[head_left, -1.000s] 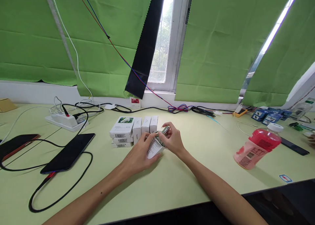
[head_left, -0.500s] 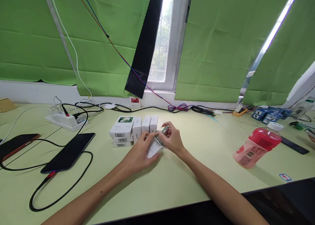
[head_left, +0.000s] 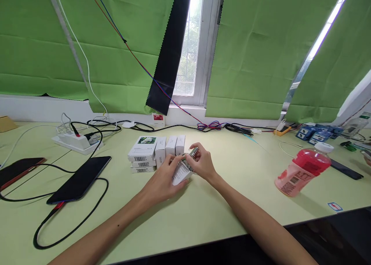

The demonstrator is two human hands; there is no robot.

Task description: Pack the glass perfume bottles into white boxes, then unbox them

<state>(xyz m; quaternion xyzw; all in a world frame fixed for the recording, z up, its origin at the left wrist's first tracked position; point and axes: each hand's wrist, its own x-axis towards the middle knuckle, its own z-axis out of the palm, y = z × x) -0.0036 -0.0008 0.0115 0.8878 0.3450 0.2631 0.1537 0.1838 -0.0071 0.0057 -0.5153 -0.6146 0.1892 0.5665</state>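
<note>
My left hand (head_left: pixel 161 181) is closed round a small white box (head_left: pixel 180 174) held just above the pale green table (head_left: pixel 203 211). My right hand (head_left: pixel 203 163) pinches a small silvery bottle (head_left: pixel 191 156) at the box's open end; the bottle's lower part is hidden by the box and fingers. Just behind the hands lie a stack of flat white boxes (head_left: pixel 142 155) and three upright white boxes (head_left: pixel 170 146).
Left of me lie a black phone (head_left: pixel 79 179) on a black cable, a second dark phone (head_left: pixel 19 170) and a white power strip (head_left: pixel 72 141). A pink bottle (head_left: pixel 301 169) leans at the right. Cables run along the window sill. Another person's hand (head_left: pixel 367 158) shows at far right.
The hands, box and bottle keep almost the same pose. The view has shifted slightly, and the other person's hand at far right has drawn back toward the edge.
</note>
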